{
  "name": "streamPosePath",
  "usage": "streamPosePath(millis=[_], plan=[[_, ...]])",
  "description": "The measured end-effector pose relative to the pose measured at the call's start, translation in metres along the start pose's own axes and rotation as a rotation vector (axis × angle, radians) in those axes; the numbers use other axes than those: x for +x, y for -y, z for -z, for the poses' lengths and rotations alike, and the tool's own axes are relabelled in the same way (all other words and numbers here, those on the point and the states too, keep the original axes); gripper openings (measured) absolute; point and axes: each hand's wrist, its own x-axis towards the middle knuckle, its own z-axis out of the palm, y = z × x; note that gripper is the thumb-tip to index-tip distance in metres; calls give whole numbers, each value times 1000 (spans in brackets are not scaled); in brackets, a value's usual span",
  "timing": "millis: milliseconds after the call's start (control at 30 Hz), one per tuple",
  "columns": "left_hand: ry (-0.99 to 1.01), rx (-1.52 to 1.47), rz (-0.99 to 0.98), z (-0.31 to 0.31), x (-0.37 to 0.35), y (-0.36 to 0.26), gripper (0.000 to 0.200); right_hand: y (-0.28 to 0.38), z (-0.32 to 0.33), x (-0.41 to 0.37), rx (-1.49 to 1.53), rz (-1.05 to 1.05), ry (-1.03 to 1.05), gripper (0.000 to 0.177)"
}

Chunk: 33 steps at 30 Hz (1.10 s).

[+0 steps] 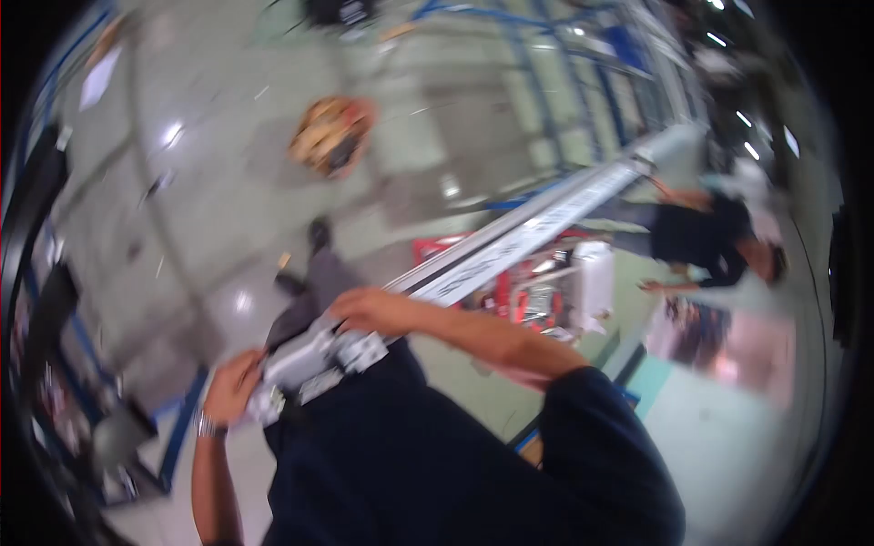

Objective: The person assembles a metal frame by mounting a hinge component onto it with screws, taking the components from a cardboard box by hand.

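Observation:
A long silver metal profile (519, 232) runs diagonally from my waist to the upper right. At its near end is a light grey block-like part (305, 357), close against my dark shirt. My right hand (375, 311) lies over the far side of this end, fingers bent down onto it. My left hand (235, 387), below a metal wristwatch (211, 425), is at the block's other end with its fingers curled against it. Motion blur hides the fingertips and small details.
A co-worker (696, 232) in dark clothes stands at the right, near the profile's far end. A red cart (537, 296) with parts stands beyond the profile. An orange-brown bundle (332, 136) lies on the floor. Blue frames (182, 428) stand around.

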Motion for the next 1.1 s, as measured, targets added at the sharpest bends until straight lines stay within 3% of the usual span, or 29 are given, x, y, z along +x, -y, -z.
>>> streamPosePath(millis=[100,267,367,533,667,767,1100], plan=[[-56,65,-37,-9,-5,16,42,17,8,3,-161,-92,81,32],[-72,8,-6,-13,-9,16,42,38,1,3,-219,-238,23,37],[-48,68,-25,-15,-14,24,49,25,-3,-1,-353,-57,-44,36],[87,131,-63,7,-24,15,82,31,1,3,-318,-113,24,38],[34,342,-96,-2,-29,5,97,30,2,6,-345,-69,16,39],[-140,468,-36,-36,-32,19,95,28,2,6,-355,-31,8,40],[-119,446,-8,-26,-27,9,83,33,7,12,-327,-66,58,52]])
